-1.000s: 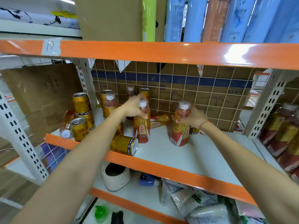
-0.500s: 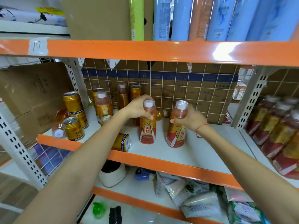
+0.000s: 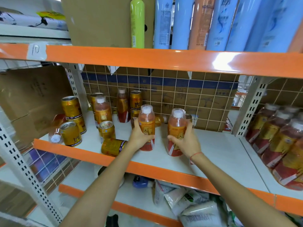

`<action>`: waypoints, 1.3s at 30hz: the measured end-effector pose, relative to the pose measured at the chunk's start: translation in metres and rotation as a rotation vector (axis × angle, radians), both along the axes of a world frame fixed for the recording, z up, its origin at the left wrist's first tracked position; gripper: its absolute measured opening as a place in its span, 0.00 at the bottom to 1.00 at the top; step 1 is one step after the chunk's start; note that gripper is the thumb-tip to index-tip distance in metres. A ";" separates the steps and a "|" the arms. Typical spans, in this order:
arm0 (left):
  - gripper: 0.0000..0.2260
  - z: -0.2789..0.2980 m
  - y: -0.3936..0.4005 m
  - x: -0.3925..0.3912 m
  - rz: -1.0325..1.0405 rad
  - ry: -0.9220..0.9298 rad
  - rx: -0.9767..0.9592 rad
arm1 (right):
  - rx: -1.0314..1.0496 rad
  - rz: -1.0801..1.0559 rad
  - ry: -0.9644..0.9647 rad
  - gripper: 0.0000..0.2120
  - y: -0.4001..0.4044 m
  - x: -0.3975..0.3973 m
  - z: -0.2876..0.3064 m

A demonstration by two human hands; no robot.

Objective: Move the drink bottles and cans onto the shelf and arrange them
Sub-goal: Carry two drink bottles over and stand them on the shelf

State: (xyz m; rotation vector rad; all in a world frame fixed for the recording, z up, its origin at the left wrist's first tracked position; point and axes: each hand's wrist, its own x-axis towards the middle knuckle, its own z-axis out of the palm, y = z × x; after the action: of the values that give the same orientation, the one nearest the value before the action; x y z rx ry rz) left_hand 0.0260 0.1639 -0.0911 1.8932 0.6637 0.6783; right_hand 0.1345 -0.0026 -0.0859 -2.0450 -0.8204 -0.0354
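Two orange drink bottles with white caps stand upright on the white shelf (image 3: 221,154). My left hand (image 3: 139,136) grips the left bottle (image 3: 146,122) around its lower body. My right hand (image 3: 185,141) grips the right bottle (image 3: 177,125) the same way. To the left stand several gold cans (image 3: 70,106) and two more bottles (image 3: 102,108). One gold can (image 3: 113,147) lies on its side near the shelf's front edge, next to my left wrist. Another bottle (image 3: 55,130) lies flat at the far left.
A wire grid with cardboard boxes (image 3: 196,99) closes the shelf's back. The neighbouring bay on the right holds a packed row of the same bottles (image 3: 278,141). An orange beam (image 3: 147,61) runs overhead. Bags (image 3: 188,200) fill the lower shelf.
Both hands slid from the bottles' necks down to their lower bodies. The two bottles stand closer to the shelf's front than a second ago.
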 end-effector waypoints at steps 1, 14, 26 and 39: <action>0.45 -0.006 -0.001 -0.001 0.010 0.006 -0.007 | 0.021 0.011 0.037 0.42 0.000 -0.004 -0.008; 0.47 0.013 0.008 0.007 -0.028 -0.027 0.143 | 0.183 0.020 0.168 0.48 0.018 0.005 0.006; 0.43 0.021 -0.014 -0.014 0.086 0.007 0.184 | 0.044 -0.070 0.047 0.39 -0.016 0.000 0.014; 0.43 0.036 -0.096 -0.020 -0.079 -0.025 0.148 | 0.068 -0.245 0.022 0.39 -0.120 -0.016 0.047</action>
State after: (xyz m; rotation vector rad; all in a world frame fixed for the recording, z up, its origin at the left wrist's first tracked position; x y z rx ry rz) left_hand 0.0057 0.0680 -0.0547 2.0324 0.5326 0.7154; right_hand 0.1185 -0.1230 -0.0389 -2.0667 -0.5444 -0.1744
